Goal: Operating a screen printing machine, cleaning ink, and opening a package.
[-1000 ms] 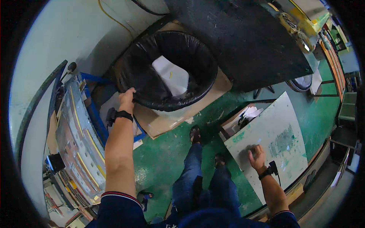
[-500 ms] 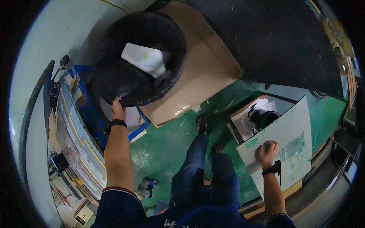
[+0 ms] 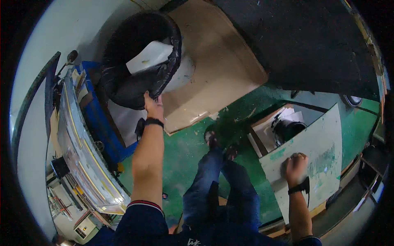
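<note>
At the far left, my left hand (image 3: 153, 107) is closed on the near rim of a round bin (image 3: 183, 76). A black plastic bag (image 3: 133, 88) lines the bin and folds over its rim. Tilted to the left, the bin shows its pale outer wall on the right side. Inside lies a bent white sheet (image 3: 150, 57) with a small yellowish mark. My right hand (image 3: 297, 170), slightly blurred, is curled closed over a pale green-stained board (image 3: 324, 151). Something dark shows at its fingers, too unclear to name.
A large brown cardboard sheet (image 3: 217, 61) lies beside the bin, and a black panel (image 3: 303, 41) stands beyond. An open box (image 3: 258, 123) of papers and a dark round container (image 3: 289, 131) sits behind the board. On the left are a blue frame (image 3: 100, 117) and a paint-marked rack (image 3: 84, 143).
My left hand has moved right along with the bin's near rim, and the bin has tipped, baring its outer wall. My right hand stays closed over the board.
</note>
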A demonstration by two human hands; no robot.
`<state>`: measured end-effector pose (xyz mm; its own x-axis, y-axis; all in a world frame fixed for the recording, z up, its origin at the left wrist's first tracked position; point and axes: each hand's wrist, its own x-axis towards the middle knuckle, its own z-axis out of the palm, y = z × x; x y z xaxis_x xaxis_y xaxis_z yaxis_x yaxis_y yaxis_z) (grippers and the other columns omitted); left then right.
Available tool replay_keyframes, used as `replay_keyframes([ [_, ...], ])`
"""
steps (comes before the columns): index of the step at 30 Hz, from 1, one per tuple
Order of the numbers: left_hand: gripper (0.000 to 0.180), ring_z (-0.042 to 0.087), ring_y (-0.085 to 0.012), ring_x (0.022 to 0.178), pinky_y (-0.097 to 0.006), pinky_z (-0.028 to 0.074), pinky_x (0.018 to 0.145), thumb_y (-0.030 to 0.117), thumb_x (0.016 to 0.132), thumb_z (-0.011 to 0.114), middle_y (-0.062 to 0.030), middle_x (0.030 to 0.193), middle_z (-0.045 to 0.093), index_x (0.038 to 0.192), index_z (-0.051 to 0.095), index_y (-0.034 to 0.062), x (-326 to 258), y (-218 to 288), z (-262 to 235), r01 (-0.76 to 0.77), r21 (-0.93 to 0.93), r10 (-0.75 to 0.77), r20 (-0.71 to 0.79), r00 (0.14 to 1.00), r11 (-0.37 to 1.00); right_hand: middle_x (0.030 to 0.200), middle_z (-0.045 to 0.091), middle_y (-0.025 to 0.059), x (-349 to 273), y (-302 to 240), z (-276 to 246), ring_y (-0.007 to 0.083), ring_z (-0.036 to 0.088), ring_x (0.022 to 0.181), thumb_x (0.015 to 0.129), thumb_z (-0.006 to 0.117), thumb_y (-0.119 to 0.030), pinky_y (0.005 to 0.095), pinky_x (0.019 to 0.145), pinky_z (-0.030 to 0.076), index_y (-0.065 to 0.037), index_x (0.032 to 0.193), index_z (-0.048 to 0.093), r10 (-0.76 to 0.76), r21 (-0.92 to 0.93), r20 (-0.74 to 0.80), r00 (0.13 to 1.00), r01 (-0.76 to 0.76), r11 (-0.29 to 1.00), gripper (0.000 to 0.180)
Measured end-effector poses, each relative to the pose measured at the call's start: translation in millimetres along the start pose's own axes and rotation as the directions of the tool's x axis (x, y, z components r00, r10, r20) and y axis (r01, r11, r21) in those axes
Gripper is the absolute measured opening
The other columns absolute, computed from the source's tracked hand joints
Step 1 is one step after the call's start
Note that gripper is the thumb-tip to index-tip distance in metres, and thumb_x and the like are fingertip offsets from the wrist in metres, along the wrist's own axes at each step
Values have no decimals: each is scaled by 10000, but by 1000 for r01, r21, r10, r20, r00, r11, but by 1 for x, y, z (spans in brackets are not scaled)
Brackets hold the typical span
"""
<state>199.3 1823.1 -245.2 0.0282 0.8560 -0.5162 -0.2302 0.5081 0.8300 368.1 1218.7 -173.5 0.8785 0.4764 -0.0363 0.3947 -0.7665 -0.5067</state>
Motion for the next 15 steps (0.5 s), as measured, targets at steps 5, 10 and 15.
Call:
replay_keyframes([
  [5, 455, 604, -194, 874, -351, 504, 810, 393, 836, 673, -63, 962, 628, 1065, 608, 5, 2, -83, -116, 189, 508, -282, 112, 953, 840, 1018, 502, 187, -9, 15, 3, 349, 466, 964, 808, 592, -199, 457, 877, 372, -5, 1012, 517, -16, 6, 7, 1000, 16, 1000, 291],
  [10, 341, 650, -312, 814, -430, 513, 797, 243, 761, 715, -134, 882, 671, 1020, 656, 28, 114, -233, -219, -280, 958, -121, 286, 951, 67, 1140, 494, 141, -29, 28, 8, 245, 465, 1039, 905, 488, -399, 397, 921, 361, -4, 1140, 500, 200, 217, 12, 980, -198, 956, 459],
  [15, 316, 629, -377, 831, -447, 482, 848, 181, 724, 682, -188, 909, 657, 1010, 647, 50, 208, -335, -226, -560, 714, 187, 672, 716, -421, 1161, 485, 131, -27, 29, 21, 237, 459, 1063, 886, 489, -464, 393, 949, 342, 2, 1166, 485, 203, 154, -107, 973, -185, 970, 544],
])
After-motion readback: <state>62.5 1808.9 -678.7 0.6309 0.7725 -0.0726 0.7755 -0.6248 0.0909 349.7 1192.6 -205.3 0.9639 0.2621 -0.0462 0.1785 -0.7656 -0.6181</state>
